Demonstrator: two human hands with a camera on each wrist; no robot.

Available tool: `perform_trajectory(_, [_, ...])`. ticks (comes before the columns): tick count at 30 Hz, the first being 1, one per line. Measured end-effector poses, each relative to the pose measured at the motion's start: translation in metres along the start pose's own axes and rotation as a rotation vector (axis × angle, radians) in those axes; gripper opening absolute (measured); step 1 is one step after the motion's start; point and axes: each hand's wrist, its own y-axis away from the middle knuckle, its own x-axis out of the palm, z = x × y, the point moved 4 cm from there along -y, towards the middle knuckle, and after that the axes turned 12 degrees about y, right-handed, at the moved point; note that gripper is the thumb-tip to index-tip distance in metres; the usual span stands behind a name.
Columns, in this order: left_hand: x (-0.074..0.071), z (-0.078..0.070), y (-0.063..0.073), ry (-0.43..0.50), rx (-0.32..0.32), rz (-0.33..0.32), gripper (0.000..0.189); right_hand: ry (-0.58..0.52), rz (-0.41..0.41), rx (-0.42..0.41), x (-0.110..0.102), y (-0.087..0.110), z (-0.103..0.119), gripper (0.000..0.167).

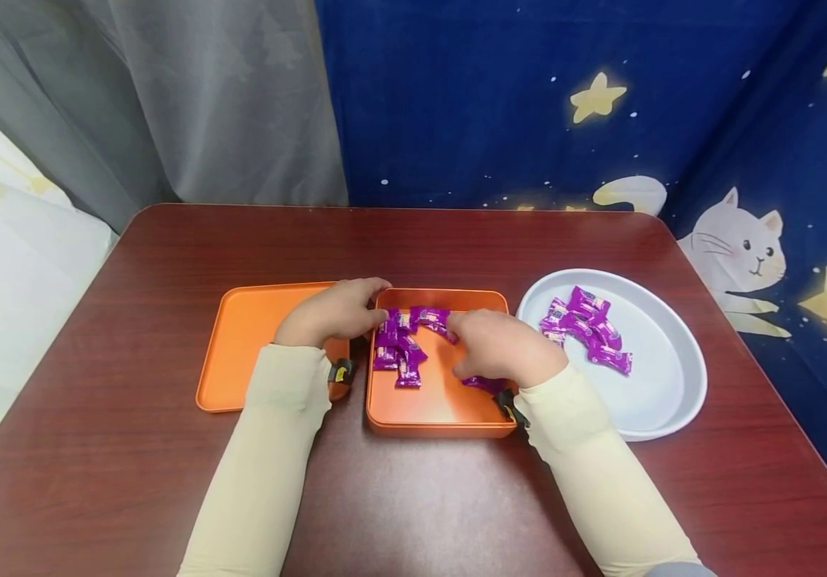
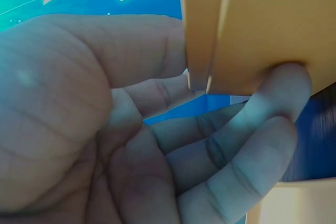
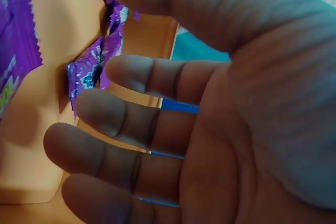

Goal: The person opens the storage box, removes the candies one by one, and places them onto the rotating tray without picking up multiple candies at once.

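Observation:
An open orange box [image 1: 449, 405] stands in the middle of the table with several purple-wrapped candies [image 1: 402, 353] inside, mostly along its left side. My left hand [image 1: 337, 311] holds the box's left wall near the far corner, thumb at the rim and fingertips against the side wall [image 2: 273, 19] in the left wrist view. Over the box's right part reaches my right hand [image 1: 503, 346], its fingers loosely extended and thumb apart. Its fingertips are right by a candy [image 1: 433, 319] near the far wall. Another candy [image 1: 484, 385] lies partly hidden under that hand.
To the left lies a flat orange lid [image 1: 240, 344], partly under my left arm. A round white tray [image 1: 662, 377] with several more purple candies [image 1: 590, 328] stands at the right, close beside the box. Curtains hang behind the brown table [image 1: 413, 248].

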Motion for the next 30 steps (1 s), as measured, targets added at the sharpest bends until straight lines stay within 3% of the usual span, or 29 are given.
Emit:
perform_trajectory(9, [0.001,0.0,0.0,0.002,0.003,0.003,0.053,0.104,0.026,0.047,0.009,-0.003,0.001,0.045])
perform_trajectory(17, [0.001,0.001,-0.001,0.003,0.007,0.006,0.053,0.145,0.052,0.04,0.015,-0.006,0.002,0.053])
perform_trajectory(24, [0.0,0.001,-0.001,-0.006,0.005,0.002,0.053,0.119,0.065,0.016,0.017,-0.009,0.004,0.045])
perform_trajectory(30, [0.0,0.001,0.0,-0.016,0.005,-0.003,0.052,0.08,0.007,-0.058,0.015,-0.009,0.007,0.014])
